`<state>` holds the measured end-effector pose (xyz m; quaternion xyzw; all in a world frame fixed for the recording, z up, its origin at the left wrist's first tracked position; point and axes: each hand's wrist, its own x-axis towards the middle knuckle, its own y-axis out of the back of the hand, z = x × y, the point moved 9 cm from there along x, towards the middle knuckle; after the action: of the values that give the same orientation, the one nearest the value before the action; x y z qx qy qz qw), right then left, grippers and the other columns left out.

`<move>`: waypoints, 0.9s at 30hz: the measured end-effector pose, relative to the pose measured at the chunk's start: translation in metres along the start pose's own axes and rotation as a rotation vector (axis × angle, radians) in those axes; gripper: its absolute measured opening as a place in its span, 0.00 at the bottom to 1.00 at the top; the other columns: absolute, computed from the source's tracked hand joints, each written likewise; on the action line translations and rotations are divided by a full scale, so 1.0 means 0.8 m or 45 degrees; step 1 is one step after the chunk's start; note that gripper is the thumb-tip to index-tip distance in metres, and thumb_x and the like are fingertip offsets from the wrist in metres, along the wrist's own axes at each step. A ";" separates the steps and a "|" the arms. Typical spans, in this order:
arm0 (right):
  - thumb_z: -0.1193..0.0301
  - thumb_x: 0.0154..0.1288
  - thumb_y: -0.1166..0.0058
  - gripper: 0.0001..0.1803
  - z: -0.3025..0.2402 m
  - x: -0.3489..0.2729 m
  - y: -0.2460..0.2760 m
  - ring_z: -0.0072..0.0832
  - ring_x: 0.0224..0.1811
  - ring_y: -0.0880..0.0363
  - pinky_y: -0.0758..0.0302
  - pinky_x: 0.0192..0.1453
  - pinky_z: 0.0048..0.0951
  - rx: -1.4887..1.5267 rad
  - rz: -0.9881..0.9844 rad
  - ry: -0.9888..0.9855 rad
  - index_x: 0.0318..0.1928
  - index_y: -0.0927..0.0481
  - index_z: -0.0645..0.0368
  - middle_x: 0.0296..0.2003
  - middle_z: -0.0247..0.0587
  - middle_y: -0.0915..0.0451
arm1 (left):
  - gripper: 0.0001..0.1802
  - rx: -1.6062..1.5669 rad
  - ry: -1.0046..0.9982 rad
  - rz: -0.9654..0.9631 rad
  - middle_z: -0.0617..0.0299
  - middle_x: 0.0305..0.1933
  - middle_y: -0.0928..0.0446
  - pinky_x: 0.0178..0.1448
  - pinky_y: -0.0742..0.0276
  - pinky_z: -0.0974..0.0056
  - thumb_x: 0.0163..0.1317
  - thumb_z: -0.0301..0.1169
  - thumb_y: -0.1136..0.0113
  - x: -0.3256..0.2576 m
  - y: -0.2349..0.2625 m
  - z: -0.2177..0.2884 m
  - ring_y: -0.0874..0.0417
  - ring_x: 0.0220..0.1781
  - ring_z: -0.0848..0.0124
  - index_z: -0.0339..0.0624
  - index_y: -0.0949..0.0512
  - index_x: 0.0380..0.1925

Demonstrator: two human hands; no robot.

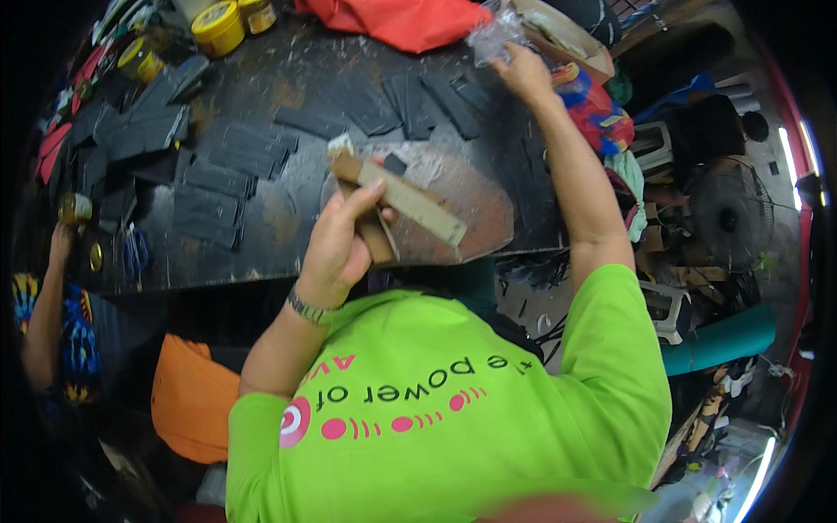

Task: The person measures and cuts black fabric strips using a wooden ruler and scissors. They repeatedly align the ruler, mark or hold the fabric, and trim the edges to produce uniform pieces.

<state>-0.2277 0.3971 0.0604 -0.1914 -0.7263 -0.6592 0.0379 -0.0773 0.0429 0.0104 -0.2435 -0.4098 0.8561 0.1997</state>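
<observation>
My left hand (338, 240) is closed around a few flat tan strips that look like cardboard. The upper strip (418, 207) crosses over the others, its far end pointing right above the table. Part of the strips lies hidden behind my fingers. A small dark piece (395, 164) shows just beyond that hand. My right arm stretches to the far right, where my right hand (527, 77) has its fingers on a crumpled clear plastic bag (497, 42). That bag lies beside a red cloth (405, 22) and an open cardboard box (567, 39).
Several black flat pieces (209, 213) lie in rows across the dark table (261, 270). A worn board (475, 209) is under my left hand. Yellow tubs (216, 28) stand at the far left. Another person's hand (61, 240) holds a small jar (76, 208). A fan (731, 205) stands right.
</observation>
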 end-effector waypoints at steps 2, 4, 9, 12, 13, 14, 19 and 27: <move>0.50 0.62 0.40 0.24 -0.016 -0.019 0.024 0.49 0.51 0.18 0.22 0.54 0.47 -0.208 -0.096 -0.044 0.48 0.15 0.54 0.45 0.54 0.16 | 0.24 -0.011 -0.029 -0.059 0.61 0.52 0.28 0.49 0.25 0.71 0.70 0.28 0.43 0.003 -0.002 0.003 0.26 0.51 0.75 0.39 0.34 0.64; 0.49 0.63 0.42 0.23 -0.055 -0.042 0.051 0.50 0.41 0.15 0.20 0.46 0.47 -0.069 -0.121 0.045 0.37 0.13 0.59 0.38 0.51 0.14 | 0.24 0.008 -0.053 -0.079 0.62 0.51 0.28 0.48 0.25 0.71 0.69 0.29 0.42 0.002 -0.002 0.006 0.26 0.50 0.75 0.39 0.33 0.63; 0.53 0.65 0.39 0.19 -0.181 -0.163 0.053 0.17 0.27 0.21 0.29 0.33 0.20 1.193 -0.946 0.153 0.37 0.15 0.59 0.28 0.29 0.17 | 0.24 0.064 -0.121 -0.134 0.64 0.48 0.27 0.47 0.24 0.71 0.67 0.30 0.39 0.002 -0.008 0.014 0.25 0.47 0.76 0.40 0.31 0.61; 0.67 0.61 0.33 0.10 -0.227 -0.227 0.041 0.16 0.24 0.22 0.28 0.31 0.16 1.337 -1.298 0.083 0.36 0.16 0.59 0.28 0.30 0.18 | 0.19 0.137 -0.157 -0.086 0.66 0.46 0.22 0.47 0.23 0.71 0.66 0.30 0.37 0.001 -0.005 0.014 0.22 0.45 0.77 0.41 0.27 0.55; 0.69 0.62 0.34 0.07 -0.233 -0.235 0.038 0.16 0.23 0.23 0.29 0.29 0.16 1.400 -1.339 0.029 0.36 0.16 0.59 0.27 0.30 0.18 | 0.17 0.143 -0.153 -0.078 0.66 0.46 0.21 0.47 0.23 0.71 0.67 0.30 0.38 0.001 -0.004 0.012 0.21 0.44 0.78 0.41 0.26 0.54; 0.69 0.62 0.34 0.08 -0.236 -0.239 0.036 0.16 0.22 0.23 0.30 0.29 0.16 1.449 -1.340 -0.019 0.36 0.17 0.59 0.27 0.30 0.18 | 0.16 0.143 -0.142 -0.068 0.66 0.45 0.21 0.47 0.23 0.71 0.67 0.30 0.37 0.001 -0.002 0.010 0.21 0.43 0.78 0.41 0.26 0.53; 0.71 0.62 0.34 0.10 -0.241 -0.246 0.029 0.16 0.24 0.23 0.29 0.29 0.17 1.802 -1.208 -0.145 0.42 0.20 0.60 0.29 0.31 0.19 | 0.16 0.229 -0.120 -0.114 0.63 0.46 0.19 0.48 0.21 0.68 0.67 0.31 0.38 0.006 0.000 0.004 0.17 0.44 0.75 0.41 0.25 0.52; 0.75 0.63 0.37 0.13 -0.236 -0.227 0.039 0.14 0.26 0.26 0.31 0.31 0.16 1.953 -0.695 -0.058 0.47 0.21 0.61 0.30 0.30 0.20 | 0.15 0.261 -0.123 -0.124 0.63 0.36 0.19 0.36 0.23 0.74 0.70 0.35 0.43 0.009 -0.015 -0.002 0.19 0.34 0.79 0.39 0.25 0.51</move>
<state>-0.0869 0.1741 0.0581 0.0582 -0.9973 0.0399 -0.0184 -0.0803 0.0552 0.0173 -0.1601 -0.3405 0.8935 0.2450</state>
